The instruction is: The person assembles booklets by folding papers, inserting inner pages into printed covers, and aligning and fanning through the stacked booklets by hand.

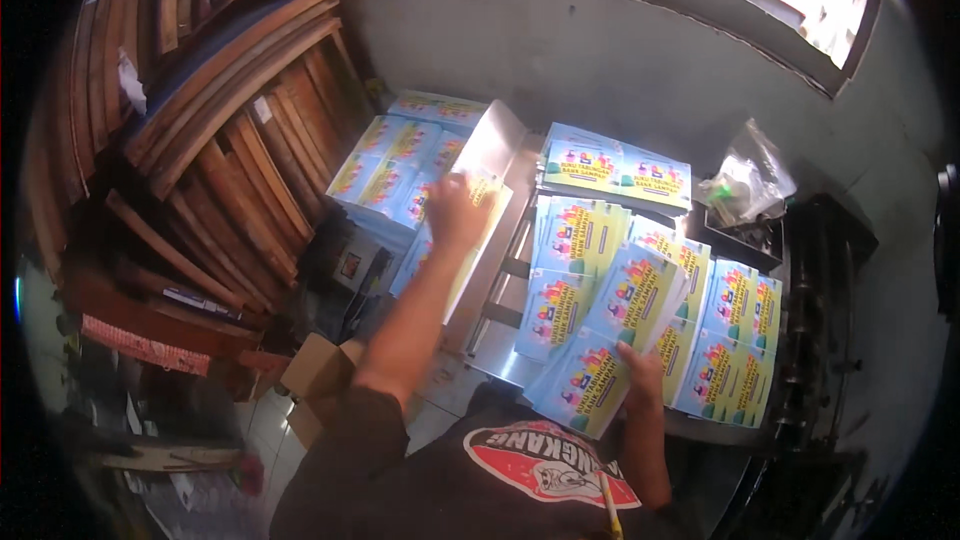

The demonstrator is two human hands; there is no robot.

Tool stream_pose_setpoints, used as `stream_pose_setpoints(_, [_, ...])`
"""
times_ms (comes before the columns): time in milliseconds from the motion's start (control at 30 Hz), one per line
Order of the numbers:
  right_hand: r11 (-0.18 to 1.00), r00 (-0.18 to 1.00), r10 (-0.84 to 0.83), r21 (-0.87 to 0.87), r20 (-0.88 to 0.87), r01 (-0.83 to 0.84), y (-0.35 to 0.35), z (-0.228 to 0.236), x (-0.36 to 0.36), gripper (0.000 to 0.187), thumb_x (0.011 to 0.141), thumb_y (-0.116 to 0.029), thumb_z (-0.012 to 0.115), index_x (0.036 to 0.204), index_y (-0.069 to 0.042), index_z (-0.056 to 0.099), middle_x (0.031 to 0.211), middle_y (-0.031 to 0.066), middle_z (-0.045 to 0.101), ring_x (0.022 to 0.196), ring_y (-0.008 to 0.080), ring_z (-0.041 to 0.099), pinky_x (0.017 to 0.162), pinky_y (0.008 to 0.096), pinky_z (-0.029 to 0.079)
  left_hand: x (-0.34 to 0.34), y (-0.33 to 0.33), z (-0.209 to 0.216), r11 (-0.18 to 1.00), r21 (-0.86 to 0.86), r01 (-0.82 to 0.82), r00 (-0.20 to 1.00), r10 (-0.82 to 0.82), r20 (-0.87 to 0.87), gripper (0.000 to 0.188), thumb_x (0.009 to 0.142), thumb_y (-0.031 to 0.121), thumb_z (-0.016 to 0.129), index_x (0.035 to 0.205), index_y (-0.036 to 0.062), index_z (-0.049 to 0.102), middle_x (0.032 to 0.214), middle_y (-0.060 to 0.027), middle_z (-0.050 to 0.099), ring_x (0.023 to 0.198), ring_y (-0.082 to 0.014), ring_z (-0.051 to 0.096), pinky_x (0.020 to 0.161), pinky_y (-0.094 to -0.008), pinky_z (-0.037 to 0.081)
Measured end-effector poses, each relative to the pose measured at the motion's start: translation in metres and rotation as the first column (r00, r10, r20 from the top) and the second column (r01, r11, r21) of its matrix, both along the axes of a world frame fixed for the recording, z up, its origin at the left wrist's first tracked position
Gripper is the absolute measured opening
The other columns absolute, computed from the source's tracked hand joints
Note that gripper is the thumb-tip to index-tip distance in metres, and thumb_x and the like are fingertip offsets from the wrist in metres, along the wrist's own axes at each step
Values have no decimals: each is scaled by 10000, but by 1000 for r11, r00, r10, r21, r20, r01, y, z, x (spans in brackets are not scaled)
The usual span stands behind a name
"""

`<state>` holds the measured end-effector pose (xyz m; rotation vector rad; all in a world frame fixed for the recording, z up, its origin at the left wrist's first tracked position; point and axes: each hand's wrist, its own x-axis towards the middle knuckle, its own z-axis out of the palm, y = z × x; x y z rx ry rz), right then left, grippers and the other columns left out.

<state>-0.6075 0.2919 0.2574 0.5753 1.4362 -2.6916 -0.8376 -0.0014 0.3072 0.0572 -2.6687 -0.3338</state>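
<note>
Head view: left hand (pixel 460 210) on printed sheets (pixel 478 235), left of the metal strip (pixel 500 240), grip unclear; right hand (pixel 643 370) pinching a sheaf (pixel 606 333), right of it, thumb uppermost. We should keep sheaf edges flush.

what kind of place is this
Probably a small print workshop: there are several stacks of matching colourful printed sheets, and what look like wooden frames or boards are stored in rows on the left.
</note>
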Motion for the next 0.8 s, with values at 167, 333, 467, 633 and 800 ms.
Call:
stream_pose_setpoints(167, [988, 998, -28, 154, 49, 20, 5, -26, -6, 432, 831, -29, 590, 1236, 67, 475, 1052, 172, 628, 903, 285, 688, 769, 405, 611, -43, -74, 9, 970, 177, -167, 852, 51, 521, 530, 798, 456, 709, 1177, 90, 652, 1163, -183, 654, 1106, -353, 606, 908, -481, 476])
stream_pose_setpoints(333, [998, 999, -5, 58, 45, 2, 12, -30, -1, 482, 806, -37, 680, 1251, 18, 505, 1111, 115, 632, 960, 247, 644, 853, 381, 528, -33, -51, 19, 970, 225, -93, 987, 61, 147, 290, 895, 312, 599, 1048, 76, 672, 963, -198, 691, 935, -410, 646, 804, -494, 501])
stream_pose_setpoints(467, [992, 997, -62, 109, 53, 56, 11, -12, 3, 496, 799, -73, 692, 1246, 24, 500, 1097, 125, 631, 952, 260, 651, 844, 399, 546, 7, -17, 60, 938, 324, 125, 975, -176, 133, 298, 908, 274, 598, 1089, 45, 661, 870, -209, 684, 821, -390, 663, 730, -461, 510])
stream_pose_setpoints(633, [891, 956, 23, -428, -293, -153, 16, 29, -1, 508, 814, -141, 674, 1256, 23, 486, 1108, 171, 630, 975, 305, 667, 818, 462, 584, 75, 54, 89, 542, 772, 332, 874, -485, -36, 315, 919, 125, 647, 1186, -36, 604, 789, -74, 676, 693, -90, 587, 652, -261, 485])
stream_pose_setpoints(800, [930, 946, 5, -346, -323, -123, 13, 26, -11, 522, 841, -180, 675, 1303, -23, 490, 1188, 147, 614, 1047, 321, 643, 899, 472, 554, 130, 110, 95, 299, 861, 413, 756, -639, -141, 297, 922, 112, 655, 1161, -57, 602, 852, -83, 693, 752, -88, 615, 666, -256, 497])
